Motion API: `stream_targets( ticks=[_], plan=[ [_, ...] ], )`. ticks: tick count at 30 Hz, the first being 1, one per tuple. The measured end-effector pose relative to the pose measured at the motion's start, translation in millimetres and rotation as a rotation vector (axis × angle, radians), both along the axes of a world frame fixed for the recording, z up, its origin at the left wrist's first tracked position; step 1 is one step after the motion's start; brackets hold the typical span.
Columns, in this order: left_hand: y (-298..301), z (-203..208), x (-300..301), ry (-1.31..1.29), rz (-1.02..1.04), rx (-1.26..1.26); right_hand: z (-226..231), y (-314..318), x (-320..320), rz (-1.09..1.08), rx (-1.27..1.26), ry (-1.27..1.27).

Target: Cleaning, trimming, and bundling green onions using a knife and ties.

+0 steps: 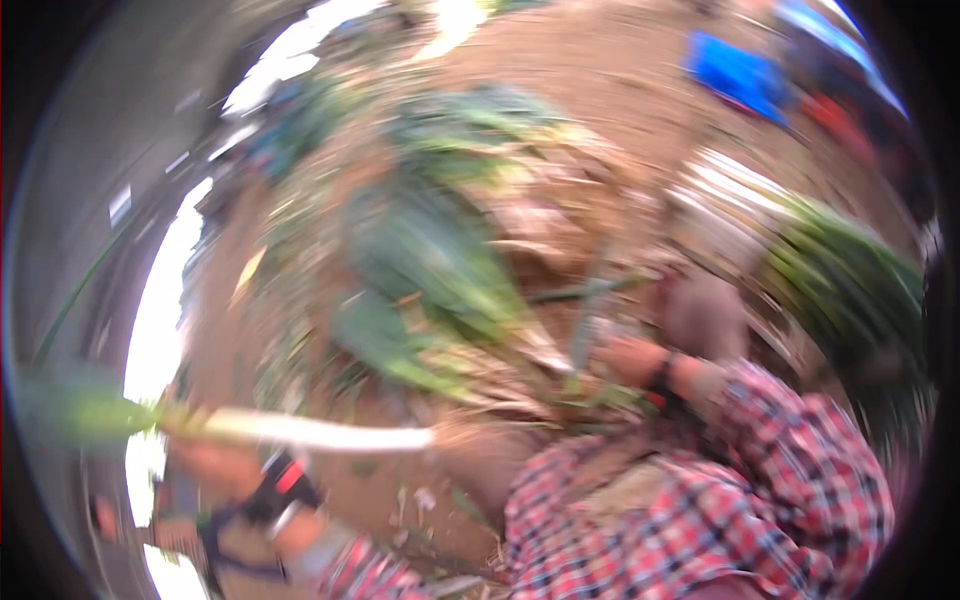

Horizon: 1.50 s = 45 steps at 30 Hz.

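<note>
Gripping low at the left, the left hand (215,465) is wrapped around a long pale stalk with a green leafy top (300,430), held level across the body, likely to keep its length off the brown dirt ground (600,70). Moving right, a blurred heap of cut green leaves and dry husks (450,260) lies centre. The right hand (625,360) reaches into it; blur hides its grasp

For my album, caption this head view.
Blurred: left hand holding a long pale green-tipped stalk beside a leaf pile.
</note>
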<state>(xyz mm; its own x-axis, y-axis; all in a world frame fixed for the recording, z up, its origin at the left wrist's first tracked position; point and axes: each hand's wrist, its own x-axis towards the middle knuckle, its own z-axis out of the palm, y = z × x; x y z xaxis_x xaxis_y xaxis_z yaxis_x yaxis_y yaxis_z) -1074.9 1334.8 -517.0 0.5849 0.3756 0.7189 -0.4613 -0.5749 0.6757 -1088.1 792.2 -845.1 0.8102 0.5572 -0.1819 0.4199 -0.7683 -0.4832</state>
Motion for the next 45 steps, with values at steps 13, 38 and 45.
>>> stream_targets(
  ticks=[13,38,45],
  plan=[
    [-447.8,-82.0,94.5,0.273,-0.984,0.145,264.4,-188.3,-16.3,-0.444,0.348,-1.323],
    [-580.5,-144.4,211.9,0.190,-1.114,0.551,274.1,-338.9,-114.6,-0.952,-0.879,-0.632],
    [-589.9,-95.3,312.1,0.173,-0.990,0.687,223.4,-409.0,-94.8,-0.926,-0.861,-0.414]
  ],
)
